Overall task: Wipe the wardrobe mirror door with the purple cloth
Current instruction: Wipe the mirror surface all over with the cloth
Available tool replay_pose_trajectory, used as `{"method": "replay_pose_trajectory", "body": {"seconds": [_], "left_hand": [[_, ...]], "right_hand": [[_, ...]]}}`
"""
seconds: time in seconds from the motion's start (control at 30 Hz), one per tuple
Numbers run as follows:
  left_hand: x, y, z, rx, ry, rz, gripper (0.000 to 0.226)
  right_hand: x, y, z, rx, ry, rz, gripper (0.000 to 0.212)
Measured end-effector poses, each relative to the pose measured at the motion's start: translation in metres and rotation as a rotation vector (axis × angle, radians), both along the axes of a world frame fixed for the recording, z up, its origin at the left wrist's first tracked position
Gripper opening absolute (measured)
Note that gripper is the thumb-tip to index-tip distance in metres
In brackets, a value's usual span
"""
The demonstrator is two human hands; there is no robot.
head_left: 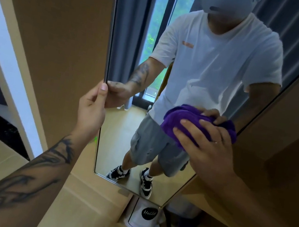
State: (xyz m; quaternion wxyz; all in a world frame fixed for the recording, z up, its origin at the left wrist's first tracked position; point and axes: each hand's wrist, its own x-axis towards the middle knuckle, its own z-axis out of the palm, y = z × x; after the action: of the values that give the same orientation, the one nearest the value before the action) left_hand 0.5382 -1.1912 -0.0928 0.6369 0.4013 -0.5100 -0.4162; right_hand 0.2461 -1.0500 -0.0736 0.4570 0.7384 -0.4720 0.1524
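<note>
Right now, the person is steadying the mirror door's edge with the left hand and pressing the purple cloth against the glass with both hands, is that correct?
Not quite. In the head view only the right hand presses the purple cloth against the glass. The left hand does steady the mirror door at its edge, fingertips pinched around it, and is well clear of the cloth.

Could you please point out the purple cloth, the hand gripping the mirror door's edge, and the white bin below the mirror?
purple cloth [178,121]: head view, its bunched left part.
left hand [91,107]: head view, its back.
white bin [146,216]: head view, its front.
</note>
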Motion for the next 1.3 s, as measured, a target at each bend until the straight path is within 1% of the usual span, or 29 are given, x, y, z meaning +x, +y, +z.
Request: {"method": "replay_pose_trajectory", "body": {"seconds": [0.07, 0.1, 0.17, 0.27, 0.33, 0.4, 0.43, 0.53, 0.6, 0.63, 0.7, 0.77, 0.8, 0.83, 0.9, 0.93, 1.0, 1.1, 1.13, 1.17, 1.23, 1.27, 1.3], "left_hand": [[0.000, -0.001, -0.004, 0.002, 0.018, 0.015, 0.041], [-0.001, -0.001, -0.006, 0.003, 0.029, 0.017, 0.042], [-0.001, -0.001, -0.006, 0.018, 0.038, 0.017, 0.042], [-0.002, 0.000, -0.003, 0.032, 0.024, 0.022, 0.039], [-0.002, 0.001, -0.006, 0.020, 0.035, 0.028, 0.039], [-0.003, 0.001, -0.008, 0.019, 0.025, 0.023, 0.040], [-0.003, 0.001, -0.009, 0.027, 0.026, 0.017, 0.040], [0.000, 0.002, -0.012, 0.020, 0.052, 0.011, 0.039], [0.003, -0.001, -0.013, 0.024, 0.052, -0.016, 0.038], [0.005, -0.002, -0.013, 0.021, 0.046, -0.034, 0.037], [0.009, -0.001, -0.013, 0.020, 0.031, -0.066, 0.035], [0.011, 0.001, -0.014, 0.034, 0.022, -0.088, 0.036], [0.012, 0.000, -0.015, 0.033, 0.023, -0.098, 0.037], [0.014, -0.001, -0.016, 0.038, 0.021, -0.109, 0.038], [0.017, -0.002, -0.016, 0.050, 0.004, -0.132, 0.039], [0.018, -0.003, -0.015, 0.048, -0.007, -0.140, 0.039], [0.021, -0.004, -0.016, 0.037, -0.004, -0.158, 0.039], [0.024, -0.006, -0.022, 0.051, 0.052, -0.218, 0.044], [0.025, -0.007, -0.024, 0.052, 0.060, -0.233, 0.046], [0.024, -0.007, -0.026, 0.050, 0.073, -0.241, 0.044], [0.023, -0.006, -0.026, 0.048, 0.130, -0.244, 0.033], [0.023, -0.007, -0.026, 0.049, 0.152, -0.248, 0.032], [0.023, -0.007, -0.026, 0.048, 0.161, -0.263, 0.032]], "right_hand": [[0.001, 0.001, -0.023, -0.008, 0.042, -0.016, 0.038], [-0.001, 0.001, -0.033, 0.028, 0.097, -0.011, 0.041], [-0.003, 0.002, -0.036, 0.090, 0.161, 0.013, 0.042], [0.002, -0.003, -0.015, 0.068, 0.131, 0.045, 0.038], [0.005, -0.007, -0.007, -0.035, 0.065, 0.023, 0.036], [0.009, -0.010, -0.016, -0.113, 0.030, 0.008, 0.037], [0.010, -0.009, -0.028, -0.097, 0.053, -0.003, 0.038], [0.015, -0.006, -0.056, 0.053, 0.168, -0.003, 0.040], [0.021, -0.008, -0.047, 0.083, 0.146, 0.000, 0.037], [0.027, -0.010, -0.038, 0.064, 0.118, -0.004, 0.036], [0.036, -0.017, -0.026, -0.035, 0.025, -0.026, 0.035], [0.045, -0.022, -0.031, -0.117, -0.061, -0.049, 0.035], [0.049, -0.024, -0.041, -0.113, -0.045, -0.053, 0.036], [0.053, -0.025, -0.053, -0.072, 0.011, -0.045, 0.038], [0.059, -0.024, -0.071, 0.064, 0.131, -0.018, 0.040], [0.063, -0.026, -0.069, 0.100, 0.151, -0.011, 0.040], [0.076, -0.036, -0.049, 0.048, 0.099, -0.011, 0.037], [0.098, -0.058, -0.011, -0.152, -0.100, -0.059, 0.037], [0.106, -0.065, -0.008, -0.183, -0.119, -0.054, 0.037], [0.114, -0.070, -0.011, -0.168, -0.082, -0.029, 0.036], [0.125, -0.075, -0.029, -0.060, 0.100, 0.030, 0.031], [0.127, -0.075, -0.035, -0.007, 0.158, 0.049, 0.030], [0.128, -0.075, -0.035, 0.027, 0.177, 0.060, 0.029]]}}
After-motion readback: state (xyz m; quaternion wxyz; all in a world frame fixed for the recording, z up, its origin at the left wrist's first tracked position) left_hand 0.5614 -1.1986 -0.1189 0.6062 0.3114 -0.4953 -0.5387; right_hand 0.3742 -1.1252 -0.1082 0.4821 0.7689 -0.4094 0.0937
